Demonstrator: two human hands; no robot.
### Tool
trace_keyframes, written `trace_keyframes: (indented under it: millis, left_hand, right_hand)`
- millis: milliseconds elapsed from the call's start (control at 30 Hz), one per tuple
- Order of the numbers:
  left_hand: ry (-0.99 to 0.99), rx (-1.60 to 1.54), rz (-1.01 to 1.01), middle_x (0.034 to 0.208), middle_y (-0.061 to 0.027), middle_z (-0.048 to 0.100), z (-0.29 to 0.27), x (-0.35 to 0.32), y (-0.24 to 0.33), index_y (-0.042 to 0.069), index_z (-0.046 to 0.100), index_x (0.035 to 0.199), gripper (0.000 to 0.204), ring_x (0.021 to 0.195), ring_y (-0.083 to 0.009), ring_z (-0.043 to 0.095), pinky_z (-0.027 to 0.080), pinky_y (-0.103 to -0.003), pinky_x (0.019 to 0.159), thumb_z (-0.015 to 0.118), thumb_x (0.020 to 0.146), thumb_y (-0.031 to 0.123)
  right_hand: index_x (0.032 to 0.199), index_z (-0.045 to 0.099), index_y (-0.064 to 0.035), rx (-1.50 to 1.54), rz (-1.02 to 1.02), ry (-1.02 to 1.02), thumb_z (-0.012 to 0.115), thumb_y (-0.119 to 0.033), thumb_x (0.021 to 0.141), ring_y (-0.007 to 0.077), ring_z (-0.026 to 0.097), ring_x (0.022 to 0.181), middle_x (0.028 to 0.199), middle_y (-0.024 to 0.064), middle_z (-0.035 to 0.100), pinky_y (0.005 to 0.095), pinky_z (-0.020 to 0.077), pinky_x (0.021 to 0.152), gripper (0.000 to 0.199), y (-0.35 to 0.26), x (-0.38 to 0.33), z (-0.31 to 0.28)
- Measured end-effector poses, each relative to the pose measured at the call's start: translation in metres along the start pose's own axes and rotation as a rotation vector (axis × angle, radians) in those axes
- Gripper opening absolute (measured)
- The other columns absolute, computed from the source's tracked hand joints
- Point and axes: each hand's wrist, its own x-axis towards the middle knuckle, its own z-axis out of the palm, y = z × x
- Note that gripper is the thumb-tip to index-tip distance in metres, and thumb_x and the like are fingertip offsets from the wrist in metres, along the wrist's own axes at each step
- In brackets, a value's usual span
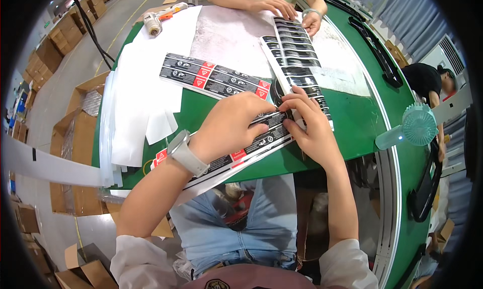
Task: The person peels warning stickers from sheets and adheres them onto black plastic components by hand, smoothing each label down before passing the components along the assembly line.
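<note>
A black, white and red label sheet (220, 163) lies slantwise over the near edge of the green table, its white border hanging past the edge. My left hand (234, 119), with a pale watch on its wrist, rests on the sheet, fingers curled at its upper edge. My right hand (313, 127) pinches the sheet's right end, thumb and index close to the left fingertips. What lies between the fingertips is too small to make out. Another label sheet (216, 78) lies just beyond my hands. To the right, a long strip of black labels (297, 50) runs toward a person opposite.
The person's hands (282, 8) touch the strip's far end. White paper sheets (132, 103) cover the left of the green table (352, 110). A tape dispenser (153, 25) sits at the far left. A mint fan (418, 124) stands at the right edge; cardboard boxes (83, 133) line the left.
</note>
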Motion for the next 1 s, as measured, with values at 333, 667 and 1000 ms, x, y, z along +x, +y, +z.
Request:
trace_keyframes:
  millis: [333, 667, 1000]
  left_hand:
    - [0.062, -0.038, 0.089, 0.114, -0.0126, 0.067, 0.006, -0.002, 0.003, 0.004, 0.067, 0.113, 0.039, 0.107, -0.0318, 0.062, 0.05, -0.039, 0.094, 0.073, 0.075, 0.005]
    - [0.066, 0.003, 0.107, 0.116, -0.014, 0.064, 0.006, -0.006, 0.003, 0.003, 0.062, 0.121, 0.041, 0.107, -0.0323, 0.06, 0.05, -0.04, 0.092, 0.069, 0.08, 0.007]
    - [-0.029, -0.174, 0.047, 0.12, -0.0164, 0.062, -0.001, -0.006, -0.004, 0.0, 0.063, 0.121, 0.044, 0.111, -0.0317, 0.058, 0.045, -0.039, 0.097, 0.045, 0.102, 0.035]
  right_hand:
    - [0.084, 0.058, -0.0031, 0.092, -0.043, 0.103, 0.07, 0.004, 0.069, 0.0296, 0.061, 0.109, 0.102, 0.01, 0.065, 0.0374, 0.0468, 0.091, 0.02, -0.001, 0.005, 0.0]
    - [0.078, 0.065, -0.0035, -0.182, -0.125, 0.317, 0.074, 0.005, 0.068, 0.0202, 0.069, 0.087, 0.086, 0.0064, 0.071, 0.0441, 0.0379, 0.105, 0.015, -0.007, -0.006, 0.008]
    - [0.077, 0.063, -0.0059, -0.135, -0.243, 0.308, 0.073, 0.005, 0.066, 0.0294, 0.062, 0.101, 0.093, 0.0053, 0.063, 0.0457, 0.0457, 0.092, 0.019, -0.048, -0.039, -0.001]
